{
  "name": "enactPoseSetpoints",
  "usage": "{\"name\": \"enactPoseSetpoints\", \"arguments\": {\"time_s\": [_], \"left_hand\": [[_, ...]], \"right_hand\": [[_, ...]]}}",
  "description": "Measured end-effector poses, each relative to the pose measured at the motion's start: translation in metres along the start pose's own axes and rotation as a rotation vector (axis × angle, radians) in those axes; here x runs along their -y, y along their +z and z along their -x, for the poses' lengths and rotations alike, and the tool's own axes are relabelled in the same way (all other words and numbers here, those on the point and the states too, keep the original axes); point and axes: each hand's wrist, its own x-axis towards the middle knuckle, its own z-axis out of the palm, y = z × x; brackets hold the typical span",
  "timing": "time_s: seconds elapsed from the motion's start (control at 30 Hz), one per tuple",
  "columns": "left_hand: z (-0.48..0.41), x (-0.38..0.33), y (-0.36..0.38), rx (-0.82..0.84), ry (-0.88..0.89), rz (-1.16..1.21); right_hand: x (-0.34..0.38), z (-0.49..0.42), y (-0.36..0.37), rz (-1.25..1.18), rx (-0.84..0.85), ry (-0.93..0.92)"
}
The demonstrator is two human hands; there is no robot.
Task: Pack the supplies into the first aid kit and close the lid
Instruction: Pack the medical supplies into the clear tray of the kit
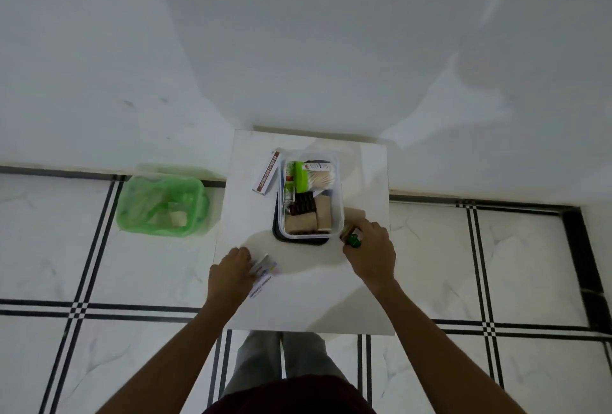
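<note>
Head view: packing underway
right hand (371, 249): gripping small green-capped bottle (351, 238), kit's (338, 201) 4 o'clock; rigid, light, hold mid-body
left hand (231, 269): fingers curling onto thin packets (265, 269); light, flexible, pinch edges

Clear glossy plastic kit box (338, 201); dark plastic lid (276, 231) beneath it. Printed cardboard carton (265, 175). Smooth white matt surface (311, 297). Translucent green plastic basket (162, 205). Floor (496, 264): polished marble-look tile.

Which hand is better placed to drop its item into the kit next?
Right. The right hand grips a green-capped bottle beside the clear container. The left hand, on white packets, sits farther away.
</note>
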Motion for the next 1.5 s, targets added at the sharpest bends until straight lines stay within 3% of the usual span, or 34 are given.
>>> {"name": "enactPoseSetpoints", "arguments": {"time_s": [0.1, 0.2, 0.47, 0.6, 0.77, 0.93, 1.1, 1.5], "left_hand": [[0.006, -0.004, -0.005, 0.02, 0.017, 0.083], [0.005, -0.01, -0.013, -0.041, -0.029, 0.25], [-0.003, -0.026, -0.06, -0.199, -0.071, 0.632], [0.001, -0.047, -0.089, -0.18, -0.035, 0.783], [-0.002, -0.08, -0.103, -0.259, 0.151, 0.589], [-0.026, -0.1, -0.097, -0.207, -0.03, 0.701], [-0.037, -0.117, -0.098, -0.217, -0.027, 0.632], [-0.059, -0.12, -0.07, -0.374, -0.135, 0.566]], "right_hand": [[0.01, 0.004, -0.028, -0.081, -0.114, -0.031], [0.029, -0.002, -0.052, -0.174, -0.154, -0.173], [0.085, -0.021, -0.044, -0.079, 0.067, -0.503], [0.087, -0.033, -0.03, -0.036, 0.191, -0.499], [0.091, -0.045, -0.025, -0.026, 0.346, -0.499], [0.094, -0.048, -0.022, 0.018, 0.416, -0.516], [0.09, -0.053, -0.014, -0.004, 0.452, -0.48], [0.061, -0.039, -0.01, -0.154, 0.118, -0.499]]}}
